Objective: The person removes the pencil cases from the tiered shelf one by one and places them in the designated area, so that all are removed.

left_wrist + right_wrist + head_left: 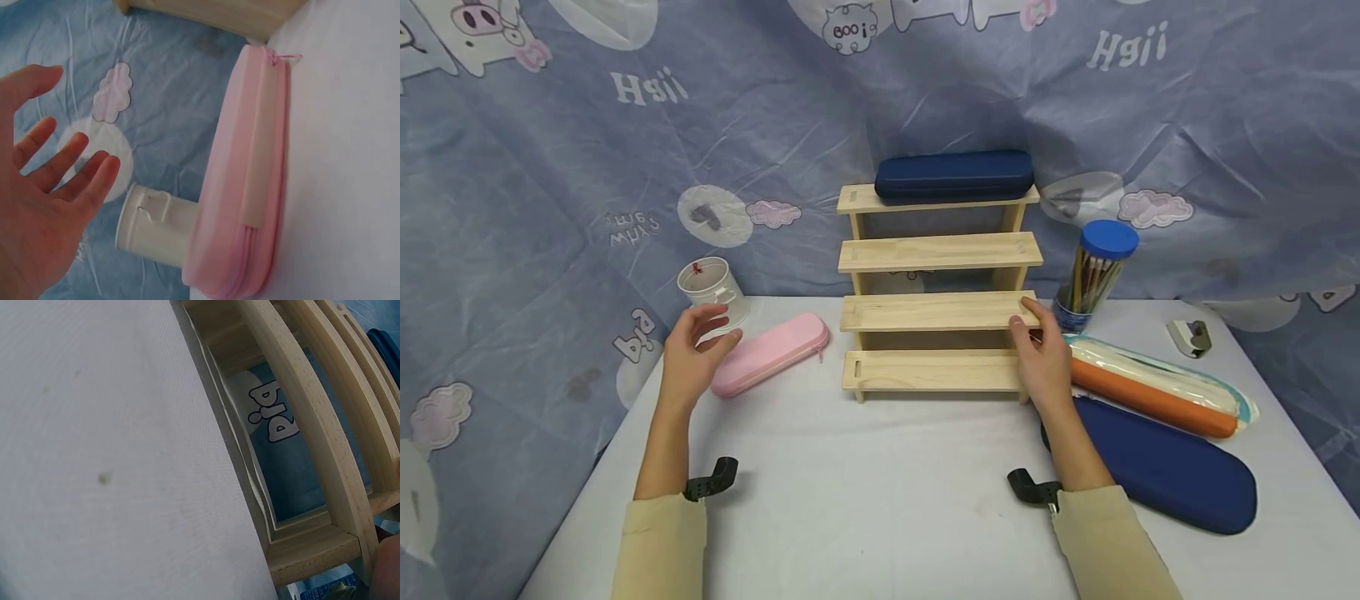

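Note:
A four-tier wooden stepped rack [936, 312] stands mid-table, with a navy case [953, 175] lying on its top tier. My right hand [1030, 321] rests against the rack's right end at the second tier from the bottom, its fingers fairly straight. The right wrist view shows the rack's [312, 425] slats close up and only a fingertip [389, 565] at the edge. My left hand [711, 325] hovers with spread fingers, holding nothing, just above the near end of a pink pencil case [771, 352]. The left wrist view shows that hand [44, 206] beside the pink case [247, 181].
A white cup [711, 287] stands behind the pink case at the table's back left. Right of the rack are a blue-lidded pencil jar [1093, 275], an orange and cream pouch [1157, 387], a large navy case [1165, 467] and a small grey stapler-like object [1191, 336].

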The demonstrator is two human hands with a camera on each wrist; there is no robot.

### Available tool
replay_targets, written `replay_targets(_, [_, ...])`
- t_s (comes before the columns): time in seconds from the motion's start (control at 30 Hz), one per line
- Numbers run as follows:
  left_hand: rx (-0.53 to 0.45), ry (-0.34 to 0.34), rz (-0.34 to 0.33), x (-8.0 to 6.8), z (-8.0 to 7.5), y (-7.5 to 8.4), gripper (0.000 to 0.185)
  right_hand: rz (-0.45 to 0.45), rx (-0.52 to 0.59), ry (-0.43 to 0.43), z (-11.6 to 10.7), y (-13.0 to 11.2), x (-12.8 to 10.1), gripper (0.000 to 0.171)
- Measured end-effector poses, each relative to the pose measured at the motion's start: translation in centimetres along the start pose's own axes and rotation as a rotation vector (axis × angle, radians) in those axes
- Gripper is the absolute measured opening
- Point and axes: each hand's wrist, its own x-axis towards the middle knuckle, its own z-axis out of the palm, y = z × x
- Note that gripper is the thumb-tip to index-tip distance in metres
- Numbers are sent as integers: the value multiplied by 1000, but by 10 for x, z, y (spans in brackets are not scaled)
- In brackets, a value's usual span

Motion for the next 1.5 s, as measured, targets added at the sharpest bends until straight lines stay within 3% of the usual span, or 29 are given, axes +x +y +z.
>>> replay_targets(0.33, [-56, -47, 51, 14, 9, 12, 53, 18, -3, 8, -1, 1, -2, 50])
replay_targets(1.27, [-4, -142, 157, 42, 30, 51, 52, 15, -6, 1, 0, -1, -1, 52])
replay_targets(1.5, [-48, -166, 174, 51, 38, 56, 50, 8, -1, 6, 0, 0, -1, 51])
